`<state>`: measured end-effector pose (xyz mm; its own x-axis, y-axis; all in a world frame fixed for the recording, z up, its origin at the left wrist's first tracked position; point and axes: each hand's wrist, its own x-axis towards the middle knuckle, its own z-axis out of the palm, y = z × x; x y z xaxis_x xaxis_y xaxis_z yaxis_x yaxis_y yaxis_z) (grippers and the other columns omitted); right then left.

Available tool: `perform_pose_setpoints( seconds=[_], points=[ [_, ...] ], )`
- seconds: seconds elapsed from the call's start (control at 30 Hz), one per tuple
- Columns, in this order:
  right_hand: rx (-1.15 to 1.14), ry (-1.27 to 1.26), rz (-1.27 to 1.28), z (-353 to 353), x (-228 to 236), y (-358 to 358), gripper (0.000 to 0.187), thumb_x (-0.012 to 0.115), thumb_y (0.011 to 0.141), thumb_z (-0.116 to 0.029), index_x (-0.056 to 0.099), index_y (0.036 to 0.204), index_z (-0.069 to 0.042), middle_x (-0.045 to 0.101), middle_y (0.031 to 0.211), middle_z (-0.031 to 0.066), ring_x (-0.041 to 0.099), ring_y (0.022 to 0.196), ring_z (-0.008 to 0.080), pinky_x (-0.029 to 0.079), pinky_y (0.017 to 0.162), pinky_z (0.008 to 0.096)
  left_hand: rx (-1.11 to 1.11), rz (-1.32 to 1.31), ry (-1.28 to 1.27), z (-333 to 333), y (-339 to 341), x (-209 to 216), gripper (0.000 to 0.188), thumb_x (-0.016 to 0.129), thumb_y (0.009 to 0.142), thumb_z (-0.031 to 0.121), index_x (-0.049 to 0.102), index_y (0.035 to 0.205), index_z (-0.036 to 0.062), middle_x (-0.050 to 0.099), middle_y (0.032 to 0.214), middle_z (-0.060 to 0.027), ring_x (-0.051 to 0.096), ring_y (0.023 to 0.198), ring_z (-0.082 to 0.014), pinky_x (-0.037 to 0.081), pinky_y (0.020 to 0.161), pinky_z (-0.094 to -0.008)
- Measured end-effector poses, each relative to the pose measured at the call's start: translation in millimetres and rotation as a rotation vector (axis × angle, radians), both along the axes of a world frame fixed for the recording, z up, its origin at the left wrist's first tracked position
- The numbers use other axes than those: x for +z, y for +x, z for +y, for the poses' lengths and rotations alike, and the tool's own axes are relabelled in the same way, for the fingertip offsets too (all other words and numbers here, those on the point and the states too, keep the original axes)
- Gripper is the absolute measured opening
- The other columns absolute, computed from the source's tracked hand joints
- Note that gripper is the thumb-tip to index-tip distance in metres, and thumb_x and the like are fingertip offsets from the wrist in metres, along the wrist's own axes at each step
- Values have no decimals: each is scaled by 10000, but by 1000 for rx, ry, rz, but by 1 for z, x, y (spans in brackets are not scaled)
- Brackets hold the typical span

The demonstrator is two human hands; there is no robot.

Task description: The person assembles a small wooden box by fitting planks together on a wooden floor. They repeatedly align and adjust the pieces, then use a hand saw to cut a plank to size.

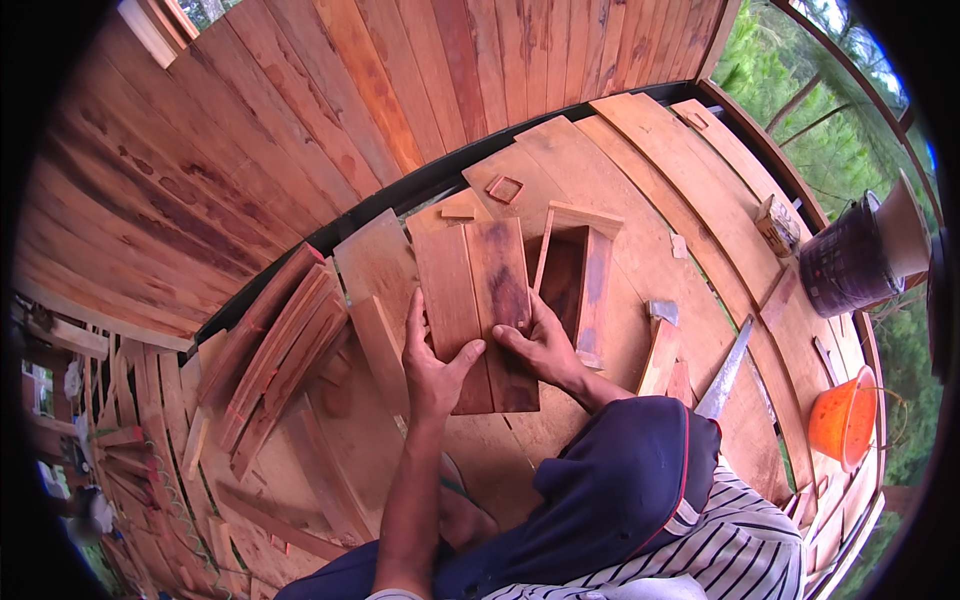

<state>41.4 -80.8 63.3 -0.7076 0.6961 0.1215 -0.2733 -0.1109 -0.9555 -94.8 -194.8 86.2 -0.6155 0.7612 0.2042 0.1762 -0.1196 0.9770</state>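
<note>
Two short reddish wooden boards [475, 290] lie side by side, flat on the plank floor in front of me. My left hand [430, 365] grips their left edge, thumb laid across the near end. From the right, my right hand [540, 345] presses on the darker board, fingers on its surface. An open wooden box frame [585, 285] stands just right of the boards, touching my right hand's side.
A stack of narrow wooden slats [275, 360] lies to the left. A saw blade [728, 368] and small wood blocks [662, 355] lie to the right. An orange bucket [845, 418] and a dark bucket [848, 262] stand near the floor's right edge. My knee [620, 490] is below.
</note>
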Motion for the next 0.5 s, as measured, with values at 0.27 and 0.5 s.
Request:
perform_pose_setpoints(
  seconds=[0.27, 0.5],
  points=[
    [80, 260, 55, 17, 64, 6, 558, 683, 958, -65, 433, 1454, -15, 598, 1278, 59, 518, 1199, 97, 440, 1026, 298, -21, 42, 175, 4, 4, 51, 1003, 829, 784, -9, 202, 1563, -86, 495, 1438, -219, 570, 1259, -292, 493, 1061, -411],
    [79, 21, 132, 1, 27, -3, 572, 655, 994, -79, 378, 1492, -17, 558, 1344, 40, 508, 1245, 108, 425, 1068, 299, -15, 114, 17, -4, -8, 26, 939, 853, 788, 66, 297, 1524, -113, 575, 1371, -198, 597, 1225, -255, 503, 1037, -376]
  ],
)
